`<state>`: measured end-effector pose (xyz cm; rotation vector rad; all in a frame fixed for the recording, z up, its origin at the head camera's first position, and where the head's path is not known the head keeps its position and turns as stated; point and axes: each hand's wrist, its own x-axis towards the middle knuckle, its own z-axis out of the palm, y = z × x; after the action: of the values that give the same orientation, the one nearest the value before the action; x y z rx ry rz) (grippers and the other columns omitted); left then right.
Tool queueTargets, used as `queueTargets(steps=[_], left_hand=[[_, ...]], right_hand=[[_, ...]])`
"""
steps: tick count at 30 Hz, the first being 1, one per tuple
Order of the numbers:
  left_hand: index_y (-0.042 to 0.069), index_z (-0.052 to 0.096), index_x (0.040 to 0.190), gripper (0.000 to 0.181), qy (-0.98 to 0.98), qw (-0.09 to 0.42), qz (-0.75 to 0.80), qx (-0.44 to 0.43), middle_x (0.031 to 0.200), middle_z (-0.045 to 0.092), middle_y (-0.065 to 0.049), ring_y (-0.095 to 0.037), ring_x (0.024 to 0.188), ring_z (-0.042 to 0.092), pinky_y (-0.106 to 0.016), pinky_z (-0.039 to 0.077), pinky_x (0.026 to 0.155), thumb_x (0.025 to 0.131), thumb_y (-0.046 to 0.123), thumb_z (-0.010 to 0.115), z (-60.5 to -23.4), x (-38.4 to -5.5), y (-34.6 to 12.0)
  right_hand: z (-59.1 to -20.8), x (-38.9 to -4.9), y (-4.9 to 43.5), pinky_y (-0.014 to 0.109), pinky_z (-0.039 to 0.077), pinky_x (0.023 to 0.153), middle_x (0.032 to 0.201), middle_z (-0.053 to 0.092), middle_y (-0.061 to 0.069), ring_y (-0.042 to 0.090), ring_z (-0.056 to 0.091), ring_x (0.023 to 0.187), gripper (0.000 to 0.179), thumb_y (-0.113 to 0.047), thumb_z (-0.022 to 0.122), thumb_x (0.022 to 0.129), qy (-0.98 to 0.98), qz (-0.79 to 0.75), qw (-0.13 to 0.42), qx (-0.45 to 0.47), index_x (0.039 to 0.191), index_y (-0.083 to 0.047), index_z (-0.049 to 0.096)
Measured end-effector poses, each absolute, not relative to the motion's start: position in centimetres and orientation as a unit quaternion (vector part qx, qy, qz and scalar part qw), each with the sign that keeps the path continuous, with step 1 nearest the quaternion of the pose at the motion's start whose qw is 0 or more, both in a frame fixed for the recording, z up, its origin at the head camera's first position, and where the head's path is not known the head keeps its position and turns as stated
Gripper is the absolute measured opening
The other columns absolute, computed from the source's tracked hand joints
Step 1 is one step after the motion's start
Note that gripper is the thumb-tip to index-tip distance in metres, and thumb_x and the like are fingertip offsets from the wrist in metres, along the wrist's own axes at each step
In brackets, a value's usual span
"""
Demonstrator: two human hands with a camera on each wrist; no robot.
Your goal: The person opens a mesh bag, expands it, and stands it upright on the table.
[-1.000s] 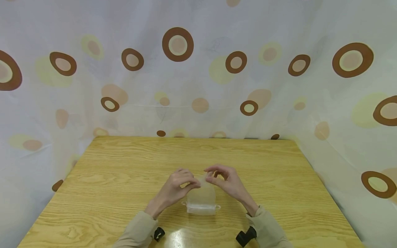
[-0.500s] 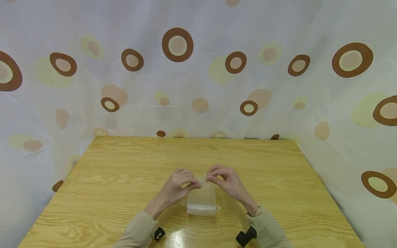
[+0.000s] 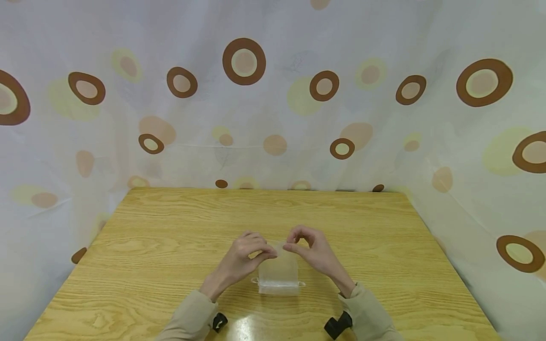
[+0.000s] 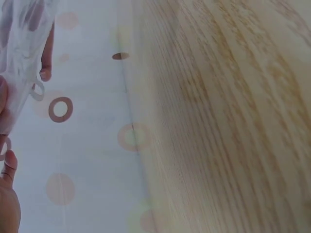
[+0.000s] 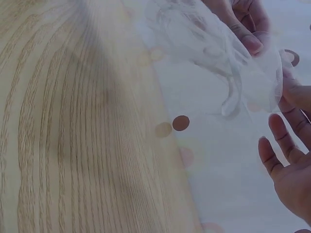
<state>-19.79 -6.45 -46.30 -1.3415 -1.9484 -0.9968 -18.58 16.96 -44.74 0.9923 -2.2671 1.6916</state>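
A sheer whitish drawstring pouch [image 3: 278, 272] hangs between my hands over the middle of the table. White cord loops stick out on both sides near its lower end. My left hand [image 3: 243, 253] pinches its upper edge between thumb and fingers. At the upper right part of the pouch, my right hand [image 3: 313, 248] holds the edge with thumb and index finger. In the right wrist view, the other fingers [image 5: 274, 158] of that hand stand spread away from the sheer fabric [image 5: 233, 58]. The left wrist view catches only part of the pouch [image 4: 22, 53], at its upper left. No contents show through.
The wood-grain table [image 3: 170, 222] stretches out around both hands. Behind and beside it hangs a pale curtain [image 3: 273, 113] with brown rings and pastel dots. A black wrist device [image 3: 338, 326] sits at the right sleeve, another [image 3: 219, 322] at the left.
The fingers of my right hand have drawn in from a spread pose and shifted slightly on the edge. The pouch has moved a little to the right. My left hand stays put.
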Motion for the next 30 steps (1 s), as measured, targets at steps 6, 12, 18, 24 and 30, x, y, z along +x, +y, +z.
queueTargets(steps=[6,12,18,24,30], left_hand=[[0.012,0.076,0.090,0.016,-0.732,0.280,-0.370,-0.498,0.079,0.074,0.005,-0.006,0.075,0.066,-0.027,0.050,0.079,0.078,0.005,0.083,-46.22,-19.70,-6.39],[0.012,0.076,0.090,0.014,-0.737,0.280,-0.366,-0.494,0.079,0.073,0.005,-0.006,0.075,0.065,-0.026,0.050,0.079,0.079,0.006,0.082,-46.22,-19.67,-6.40],[0.011,0.077,0.090,0.011,-0.742,0.292,-0.351,-0.490,0.079,0.074,0.004,-0.006,0.075,0.066,-0.025,0.051,0.079,0.080,0.008,0.081,-46.26,-19.72,-6.53],[0.010,0.077,0.090,0.012,-0.758,0.284,-0.341,-0.478,0.080,0.075,0.004,-0.007,0.076,0.066,-0.024,0.050,0.080,0.079,0.010,0.082,-46.00,-19.50,-6.57],[0.011,0.076,0.091,0.012,-0.769,0.273,-0.327,-0.477,0.082,0.074,0.004,-0.007,0.079,0.065,-0.024,0.050,0.081,0.079,0.009,0.080,-45.86,-19.23,-6.64]], right_hand=[[-44.66,-18.68,16.93,0.026,0.053,0.089,0.088,0.067,0.017,0.013,0.063,0.094,0.006,0.004,0.068,0.091,-0.735,0.572,0.107,0.349,0.088,-0.001,0.070],[-44.64,-18.78,17.07,0.025,0.053,0.090,0.090,0.067,0.018,0.009,0.062,0.099,0.012,0.002,0.063,0.095,-0.732,0.568,0.108,0.360,0.088,0.001,0.073],[-44.49,-18.72,17.07,0.025,0.054,0.090,0.095,0.066,0.020,0.008,0.061,0.100,0.015,0.003,0.058,0.098,-0.724,0.574,0.098,0.371,0.091,0.001,0.071],[-44.13,-18.33,17.03,0.028,0.053,0.080,0.093,0.063,0.015,0.007,0.060,0.089,0.020,0.000,0.051,0.103,-0.726,0.584,0.048,0.358,0.090,-0.002,0.066],[-43.95,-18.23,17.12,0.028,0.049,0.078,0.088,0.059,0.012,0.010,0.057,0.084,0.025,-0.001,0.046,0.105,-0.713,0.596,0.010,0.369,0.085,-0.003,0.061]])
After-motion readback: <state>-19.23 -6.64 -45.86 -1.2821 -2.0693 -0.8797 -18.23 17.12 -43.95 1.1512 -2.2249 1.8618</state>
